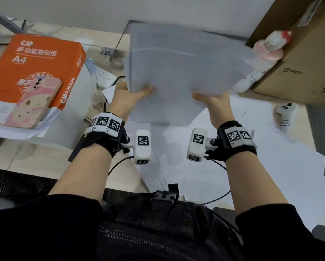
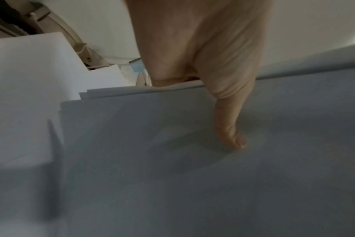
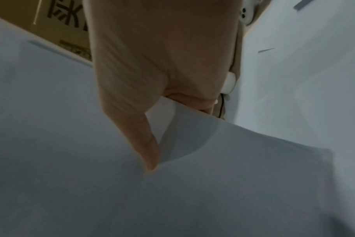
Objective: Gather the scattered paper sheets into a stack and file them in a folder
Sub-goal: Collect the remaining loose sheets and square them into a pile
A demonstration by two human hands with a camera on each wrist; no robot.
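Note:
A loose stack of white paper sheets [image 1: 180, 72] is lifted above the desk, fanned and uneven at its edges. My left hand [image 1: 128, 95] grips its left side, thumb on top and fingers hidden beneath. My right hand [image 1: 212, 101] grips the lower right corner the same way. In the left wrist view the thumb [image 2: 229, 128] presses flat on the stack [image 2: 172, 160]. The right wrist view shows the thumb [image 3: 144, 144] on the sheets [image 3: 91, 176], whose corner curls up. More sheets [image 1: 252, 166] lie scattered on the desk below. No folder is seen.
An orange A4 paper ream [image 1: 35, 72] with a phone [image 1: 33, 102] on it sits at the left. A cardboard box [image 1: 299, 53], a pink-white bottle [image 1: 259, 59] and a white controller [image 1: 286, 113] stand at the right. A power strip [image 1: 103, 76] and cables lie behind.

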